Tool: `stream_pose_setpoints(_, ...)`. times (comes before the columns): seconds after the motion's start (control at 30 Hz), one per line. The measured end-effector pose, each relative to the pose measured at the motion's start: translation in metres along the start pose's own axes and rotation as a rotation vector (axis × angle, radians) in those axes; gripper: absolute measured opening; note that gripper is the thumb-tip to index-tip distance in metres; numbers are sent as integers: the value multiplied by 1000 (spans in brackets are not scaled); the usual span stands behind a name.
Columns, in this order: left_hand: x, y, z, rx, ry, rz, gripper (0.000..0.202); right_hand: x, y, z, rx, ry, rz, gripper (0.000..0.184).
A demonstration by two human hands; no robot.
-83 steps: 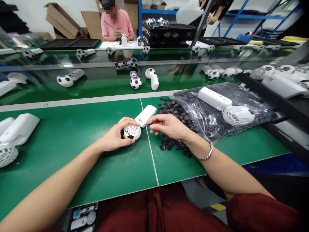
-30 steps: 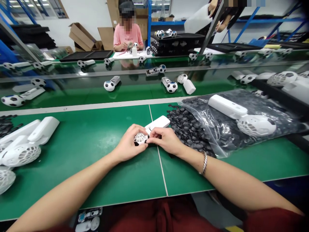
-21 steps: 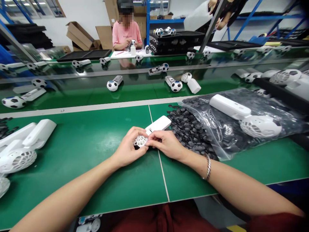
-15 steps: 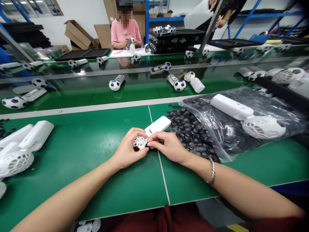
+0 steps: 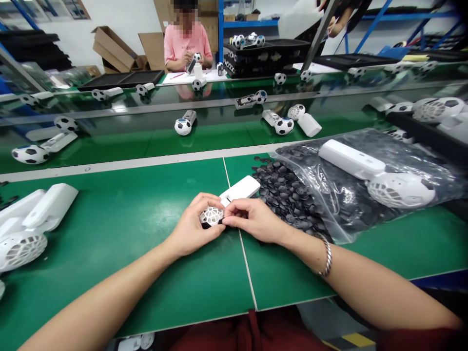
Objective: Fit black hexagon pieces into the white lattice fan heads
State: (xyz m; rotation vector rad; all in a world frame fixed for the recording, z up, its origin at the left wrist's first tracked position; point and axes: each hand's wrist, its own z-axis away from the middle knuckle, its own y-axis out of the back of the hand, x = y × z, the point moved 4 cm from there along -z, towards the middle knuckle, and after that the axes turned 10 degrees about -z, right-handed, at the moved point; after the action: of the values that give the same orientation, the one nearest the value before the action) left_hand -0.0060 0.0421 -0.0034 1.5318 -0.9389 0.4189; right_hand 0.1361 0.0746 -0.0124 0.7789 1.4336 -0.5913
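A white football-patterned handheld fan housing [image 5: 241, 189] lies low over the green bench, its grille end toward me and its handle pointing up and right. Curled round the grille's left side, my left hand [image 5: 192, 226] grips it with thumb and fingers. My right hand [image 5: 256, 220] is closed in a pinch at the grille's right edge; whatever sits between those fingertips is too hidden to make out. Just beyond this hand spreads a heap of small black plastic pieces [image 5: 283, 195], spilling from a clear plastic bag [image 5: 343, 222].
Another white fan housing [image 5: 353, 161] rests on the bag. Several more housings [image 5: 51, 207] are piled at the left. Across the bench, a conveyor belt [image 5: 142, 139] carries football-patterned fan parts. A person in a pink shirt [image 5: 188, 44] sits opposite, near stacked black trays [image 5: 270, 61].
Both hands stay on the fan housing with hardly any shift. Parts on the nearer belt have slid right, while those on the farther one have moved left. The view has tilted slightly.
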Motion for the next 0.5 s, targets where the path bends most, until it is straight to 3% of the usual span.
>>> stream_pose_setpoints(0.17,1,0,-1,-7,20,-9,23,2,1,3,67,-3,8,6)
stream_pose_setpoints(0.33,4,-1,-3,-12,24,-23,21,-8,-1,4,64,239,160,3)
stream_pose_setpoints(0.5,3,0,-3,-17,33,-11,24,-4,2,1,115,196,177,5)
